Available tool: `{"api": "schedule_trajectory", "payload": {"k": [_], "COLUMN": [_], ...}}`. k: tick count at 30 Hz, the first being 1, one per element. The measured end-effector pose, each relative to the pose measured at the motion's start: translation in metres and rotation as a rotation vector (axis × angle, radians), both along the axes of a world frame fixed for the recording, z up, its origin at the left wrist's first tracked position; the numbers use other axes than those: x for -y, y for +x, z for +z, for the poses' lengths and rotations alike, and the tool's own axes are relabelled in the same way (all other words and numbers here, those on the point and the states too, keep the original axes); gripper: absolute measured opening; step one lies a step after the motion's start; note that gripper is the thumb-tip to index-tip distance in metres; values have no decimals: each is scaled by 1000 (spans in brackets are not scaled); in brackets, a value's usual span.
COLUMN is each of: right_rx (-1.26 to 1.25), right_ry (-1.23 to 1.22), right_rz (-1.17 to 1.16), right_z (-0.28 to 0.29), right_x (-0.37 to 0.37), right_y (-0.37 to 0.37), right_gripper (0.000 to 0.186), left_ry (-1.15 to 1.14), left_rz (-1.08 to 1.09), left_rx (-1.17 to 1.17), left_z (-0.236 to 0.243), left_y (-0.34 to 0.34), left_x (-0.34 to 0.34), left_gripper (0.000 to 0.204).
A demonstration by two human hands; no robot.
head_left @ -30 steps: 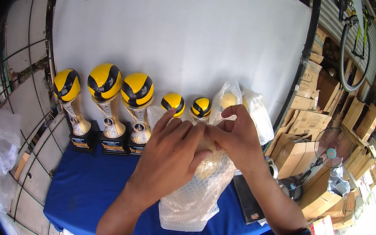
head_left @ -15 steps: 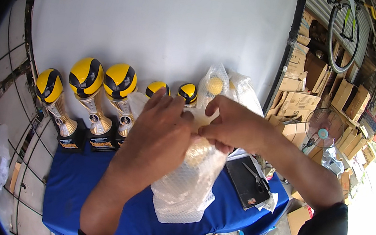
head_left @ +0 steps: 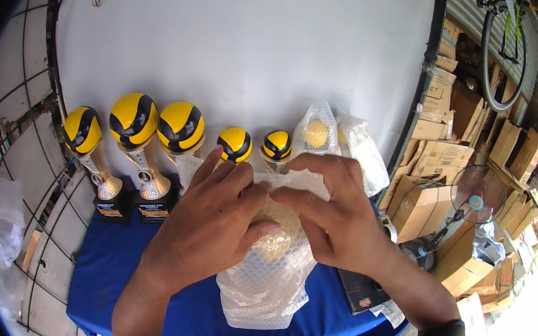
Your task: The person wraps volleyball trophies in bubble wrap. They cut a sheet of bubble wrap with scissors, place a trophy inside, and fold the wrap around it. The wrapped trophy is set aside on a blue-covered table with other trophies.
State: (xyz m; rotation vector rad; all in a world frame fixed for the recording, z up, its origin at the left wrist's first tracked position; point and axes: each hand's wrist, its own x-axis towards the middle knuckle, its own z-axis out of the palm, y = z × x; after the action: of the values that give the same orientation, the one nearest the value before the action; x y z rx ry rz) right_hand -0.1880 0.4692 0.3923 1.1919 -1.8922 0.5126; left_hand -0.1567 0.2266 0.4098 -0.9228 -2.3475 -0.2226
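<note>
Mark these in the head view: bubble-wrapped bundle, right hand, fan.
Bubble-wrapped bundle [head_left: 263, 286]: head view, on the wrap's near face, below the hands in the picture.
Right hand [head_left: 353, 223]: head view, on the back of the hand.
Fan [head_left: 476, 202]: head view, on the teal hub.

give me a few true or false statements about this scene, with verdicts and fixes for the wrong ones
1. The left hand and right hand are both at the bubble-wrapped bundle. True.
2. The tablecloth is red. False: the tablecloth is blue.
3. Five yellow-and-black balls show without wrapping over them. True.
4. The fan is at the left of the picture. False: the fan is on the right, near cardboard boxes.
5. Another wrapped yellow ball shows beyond the right hand. True.
</note>
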Motion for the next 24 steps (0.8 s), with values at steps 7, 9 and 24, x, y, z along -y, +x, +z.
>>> {"api": "schedule_trajectory", "payload": {"k": [7,9,24], "right_rx": [43,56,-4], "right_ry": [94,79,77], "right_rz": [309,354,165], "right_z": [22,20,-49], "right_x": [4,3,-27], "right_y": [-46,-55,6], "right_gripper": [27,23,34], "left_ry": [-3,-10,-147], "left_rz": [25,46,303], "left_rx": [85,85,161], "left_z": [4,7,20], "left_y": [0,3,30], "left_x": [1,-3,-26], "left_gripper": [49,49,63]}}
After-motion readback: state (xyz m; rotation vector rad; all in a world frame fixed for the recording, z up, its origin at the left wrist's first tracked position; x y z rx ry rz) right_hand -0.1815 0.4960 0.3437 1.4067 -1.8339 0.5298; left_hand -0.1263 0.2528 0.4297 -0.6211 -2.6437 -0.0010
